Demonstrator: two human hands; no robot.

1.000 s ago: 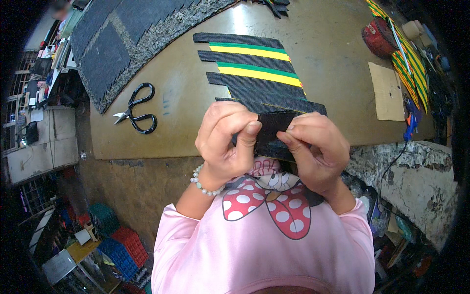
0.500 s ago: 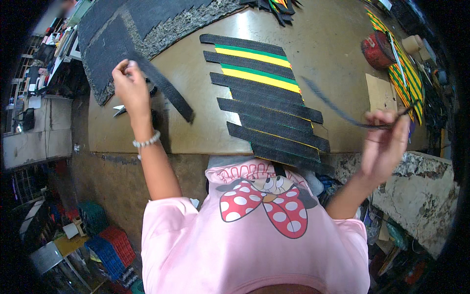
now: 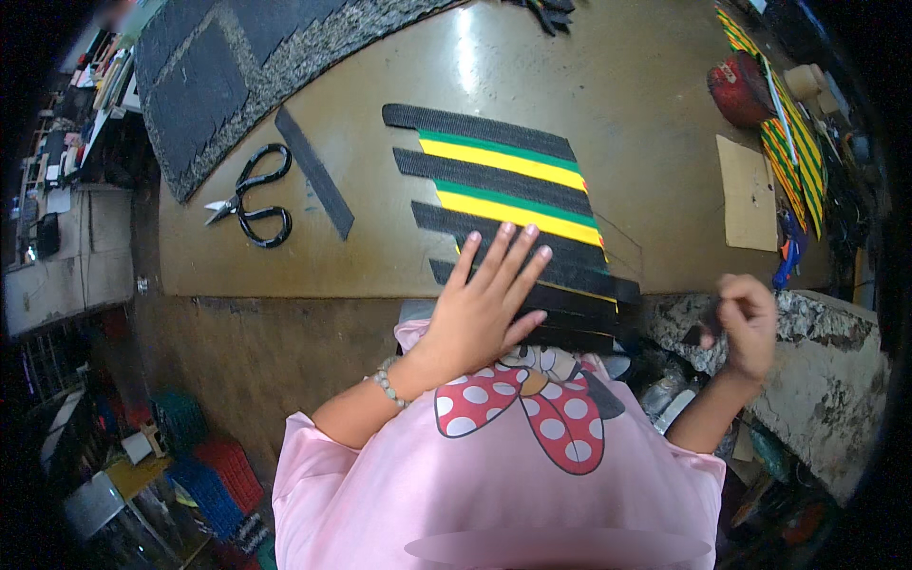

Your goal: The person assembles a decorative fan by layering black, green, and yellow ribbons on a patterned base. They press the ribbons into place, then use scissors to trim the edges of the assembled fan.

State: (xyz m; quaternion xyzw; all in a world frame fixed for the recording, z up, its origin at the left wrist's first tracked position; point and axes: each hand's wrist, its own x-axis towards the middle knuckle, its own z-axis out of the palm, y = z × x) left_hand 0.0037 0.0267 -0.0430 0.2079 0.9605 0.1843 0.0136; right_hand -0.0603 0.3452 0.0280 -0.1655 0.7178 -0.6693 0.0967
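Observation:
My left hand (image 3: 489, 299) lies flat, fingers spread, over the near part of a slanted panel of woven straps (image 3: 503, 171), black alternating with green and yellow. The panel's near end hangs at the table edge by my shirt. Off to the right, past the table's front edge, my right hand (image 3: 746, 328) is closed with its fingers curled. A small dark bit shows beside its fingers, too unclear to name. A loose black strap (image 3: 315, 173) rests left of the panel, beside black-handled scissors (image 3: 252, 199) whose blades point left.
A dark, ragged-edged slab (image 3: 199, 104) covers the table's far left. On the right are a red round object (image 3: 741, 90), a cardboard piece (image 3: 747, 195), striped yellow-green straps (image 3: 807, 171) and a blue-handled tool (image 3: 788, 252). A worn pale block (image 3: 822, 380) stands below the table's right end.
My left hand has let go of the black strap and moved right onto the panel. My right hand has come down toward me; the thin dark strip it held is no longer clearly visible.

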